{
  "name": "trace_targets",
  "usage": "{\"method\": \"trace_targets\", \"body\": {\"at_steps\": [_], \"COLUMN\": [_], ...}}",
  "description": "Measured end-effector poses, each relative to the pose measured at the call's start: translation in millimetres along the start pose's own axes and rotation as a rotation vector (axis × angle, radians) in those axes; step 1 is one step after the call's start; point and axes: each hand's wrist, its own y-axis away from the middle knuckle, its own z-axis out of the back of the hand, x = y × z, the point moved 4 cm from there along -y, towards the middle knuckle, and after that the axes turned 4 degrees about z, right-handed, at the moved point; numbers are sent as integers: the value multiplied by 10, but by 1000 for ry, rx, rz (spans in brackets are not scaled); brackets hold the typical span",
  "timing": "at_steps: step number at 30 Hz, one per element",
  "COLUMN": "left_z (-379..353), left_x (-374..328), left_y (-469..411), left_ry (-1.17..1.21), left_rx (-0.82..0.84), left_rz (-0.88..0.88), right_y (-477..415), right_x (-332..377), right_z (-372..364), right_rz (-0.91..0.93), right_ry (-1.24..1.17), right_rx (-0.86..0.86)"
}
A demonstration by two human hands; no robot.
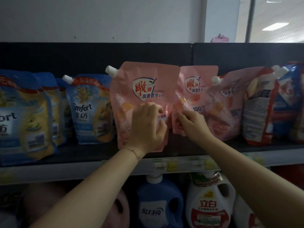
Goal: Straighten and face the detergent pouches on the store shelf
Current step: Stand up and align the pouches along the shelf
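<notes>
A large pink detergent pouch (141, 89) with a white spout at its top left stands upright at the front of the dark shelf (181, 150). My left hand (146, 125) grips its lower right part, fingers curled over the front. Just behind and to the right stands a second pink pouch (199, 84), facing forward. My right hand (192, 122) pinches that pouch at its lower left edge. A third pink pouch (230, 102) leans to the right of it, its white spout at the top left.
Blue Comfort pouches (88, 109) fill the shelf to the left; red, white and blue pouches (263, 104) lean at the right. Price labels (172, 165) line the shelf's front rail. Below stand a blue bottle (159, 203) and a white bottle (210, 204).
</notes>
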Motion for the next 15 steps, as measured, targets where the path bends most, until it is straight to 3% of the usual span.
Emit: {"method": "trace_targets", "body": {"at_steps": [3,6,9,13,15], "left_z": [-271,-521,-717,-886,-936], "left_x": [-304,-509,-617,-629,-611], "left_y": [-20,-32,-33,13,30], "left_ry": [-17,-12,-25,-24,-23], "left_rx": [219,366,452,521,562], "left_rz": [-183,-240,-208,-130,-92], "right_y": [18,30,2,-46,-73], "right_x": [-151,-348,-569,-871,-929], "right_z": [230,503,793,1046,1060], "right_rz": [3,-26,-99,-360,-353], "right_ry": [176,327,616,786,819], "right_rx": [34,-13,-95,39,115]}}
